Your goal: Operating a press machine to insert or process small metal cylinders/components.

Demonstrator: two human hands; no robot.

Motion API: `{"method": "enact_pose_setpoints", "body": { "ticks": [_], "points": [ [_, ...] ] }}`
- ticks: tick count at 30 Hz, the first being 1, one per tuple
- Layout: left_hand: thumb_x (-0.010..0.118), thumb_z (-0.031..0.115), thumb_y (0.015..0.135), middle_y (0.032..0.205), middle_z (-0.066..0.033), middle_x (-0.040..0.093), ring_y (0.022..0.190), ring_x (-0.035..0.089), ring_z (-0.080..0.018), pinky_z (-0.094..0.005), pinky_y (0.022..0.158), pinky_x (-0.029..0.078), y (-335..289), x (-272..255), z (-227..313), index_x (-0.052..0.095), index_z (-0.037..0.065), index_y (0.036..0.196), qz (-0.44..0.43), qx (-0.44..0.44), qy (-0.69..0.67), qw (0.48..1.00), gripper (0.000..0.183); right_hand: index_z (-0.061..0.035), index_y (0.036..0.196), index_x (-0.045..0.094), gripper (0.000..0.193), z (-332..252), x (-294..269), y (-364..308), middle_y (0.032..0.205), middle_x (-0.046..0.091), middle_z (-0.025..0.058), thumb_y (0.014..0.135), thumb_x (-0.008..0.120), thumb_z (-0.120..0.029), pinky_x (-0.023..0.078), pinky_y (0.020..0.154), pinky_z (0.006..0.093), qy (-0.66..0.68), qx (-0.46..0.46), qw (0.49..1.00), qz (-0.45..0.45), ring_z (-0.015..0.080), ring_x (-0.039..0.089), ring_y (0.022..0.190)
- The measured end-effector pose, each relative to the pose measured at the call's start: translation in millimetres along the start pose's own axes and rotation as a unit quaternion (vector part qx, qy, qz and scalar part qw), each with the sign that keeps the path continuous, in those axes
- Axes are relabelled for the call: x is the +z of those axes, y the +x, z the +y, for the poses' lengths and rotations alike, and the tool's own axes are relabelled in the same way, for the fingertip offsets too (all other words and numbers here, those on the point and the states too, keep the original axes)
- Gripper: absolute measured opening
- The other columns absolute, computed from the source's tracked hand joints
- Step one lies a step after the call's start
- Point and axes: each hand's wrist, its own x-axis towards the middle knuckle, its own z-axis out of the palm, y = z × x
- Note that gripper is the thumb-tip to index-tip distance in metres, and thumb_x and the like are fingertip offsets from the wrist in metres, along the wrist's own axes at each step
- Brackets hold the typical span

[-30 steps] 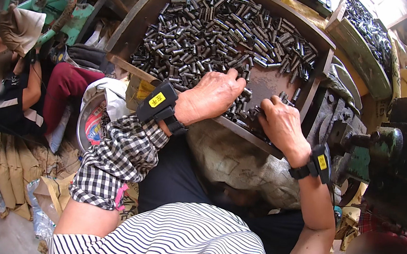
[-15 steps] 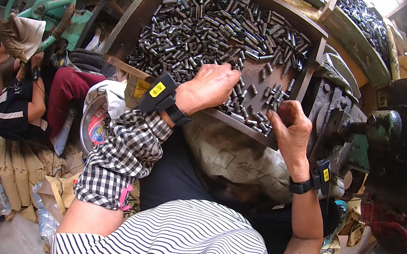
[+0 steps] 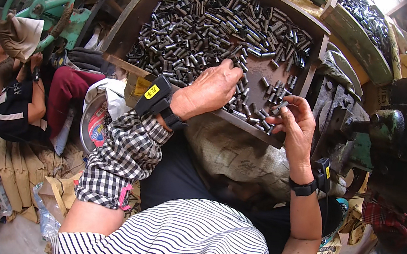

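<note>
A shallow wooden tray (image 3: pixel 321 55) in front of me holds a heap of small dark metal tubes (image 3: pixel 190 33). Over the heap's near edge my left hand (image 3: pixel 211 88) is closed, knuckles up; its fingertips are hidden, so what they grip I cannot make out. At the tray's near right corner my right hand (image 3: pixel 297 121) pinches one short metal tube (image 3: pixel 280 107) between thumb and fingers. Several loose tubes lie between the two hands, beside a bare patch of the tray's brown bottom.
A dark machine (image 3: pixel 392 136) stands close on the right. Grey sacking (image 3: pixel 241 155) hangs below the tray. At left are a metal bowl (image 3: pixel 92 122), a green handwheel (image 3: pixel 40 2) and another person (image 3: pixel 16 102) seated. Another box of metal parts (image 3: pixel 364 17) stands at the far right.
My right hand has lifted slightly and now shows a tube in its pinch. My left hand has shifted only a little, staying over the heap.
</note>
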Motion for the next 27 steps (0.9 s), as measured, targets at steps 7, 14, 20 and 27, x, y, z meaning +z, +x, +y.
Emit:
{"method": "enact_pose_setpoints", "body": {
  "ticks": [7,14,20,27],
  "points": [
    [0.063,0.006,0.076,0.086,-0.0153,0.058,0.075,0.060,-0.0273,-0.0347,0.068,0.047,-7,-10,9,0.054,-0.002,0.095,0.011,-0.010,-0.128,0.992,0.023,-0.0013,0.090,0.056,0.006,0,-11,-6,0.073,0.056,-0.0009,0.085,0.054,-0.002,0.038,0.046,0.0145,-0.008,-0.015,1.000,-0.017,0.0009,0.050,0.053],
    [0.065,0.004,0.077,0.089,-0.0151,0.060,0.084,0.060,-0.0337,-0.0383,0.070,0.049,-31,-19,8,0.052,0.002,0.098,-0.010,0.080,-0.092,0.992,0.024,-0.0036,0.093,0.058,0.020,-5,-7,-42,0.080,0.062,0.0144,0.073,0.063,-0.009,0.049,0.057,0.0391,-0.548,-0.225,0.804,-0.054,0.0320,0.062,0.065],
    [0.066,0.008,0.077,0.089,-0.0126,0.061,0.085,0.060,-0.0321,-0.0384,0.070,0.048,-33,-12,3,0.053,0.003,0.098,-0.011,0.080,-0.084,0.993,0.024,-0.0038,0.086,0.057,0.017,0,1,-54,0.076,0.059,0.0133,0.072,0.064,-0.011,0.050,0.058,0.0396,-0.628,-0.191,0.752,-0.052,0.0315,0.062,0.066],
    [0.068,0.008,0.075,0.088,-0.0109,0.061,0.082,0.061,-0.0304,-0.0381,0.069,0.048,-37,-16,8,0.055,0.005,0.096,-0.025,0.099,-0.061,0.993,0.025,-0.0035,0.087,0.056,0.019,6,8,-68,0.074,0.058,0.0124,0.071,0.065,-0.008,0.049,0.055,0.0390,-0.583,-0.221,0.781,-0.029,0.0305,0.061,0.064]
  ]
}}
